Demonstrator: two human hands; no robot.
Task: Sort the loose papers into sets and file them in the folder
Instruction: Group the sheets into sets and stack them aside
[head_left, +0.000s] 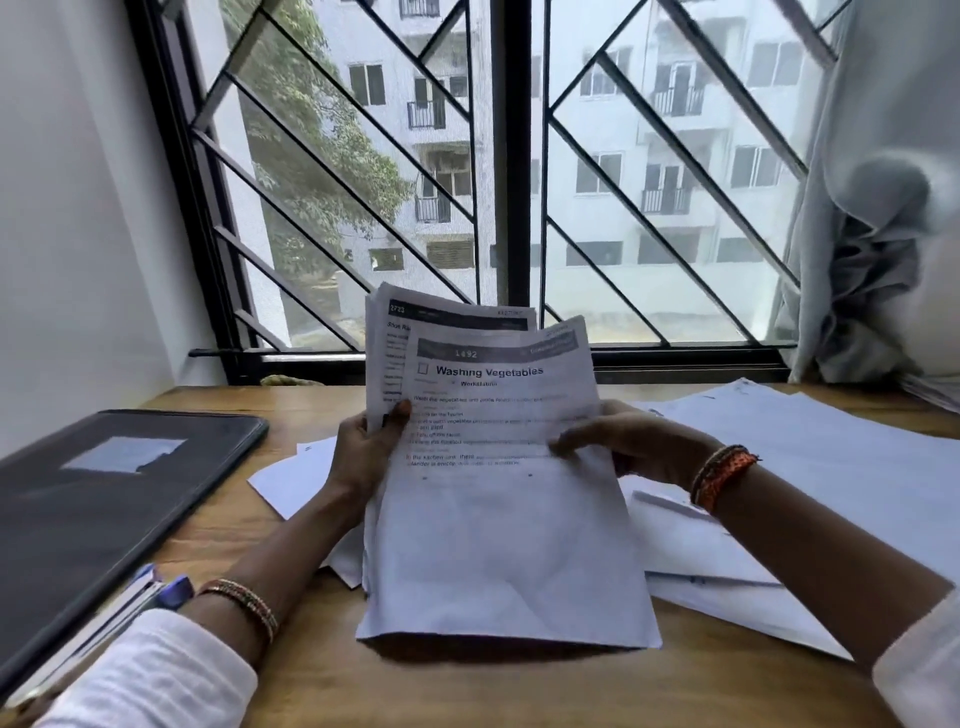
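The left hand (363, 447) pinched a stack of papers (498, 519) at its nine o'clock edge; the right hand (623, 441) pinched the front sheet at three o'clock, above the surface (519, 691).

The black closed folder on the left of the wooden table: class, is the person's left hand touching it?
Apart. The head view shows the left hand gripping the printed sheets mid-table, with bare wooden table between it and the black folder.

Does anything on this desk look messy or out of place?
Yes. Loose papers lie fanned crookedly at the right, and one sheet sits askew behind the held stack. The black folder lies closed.
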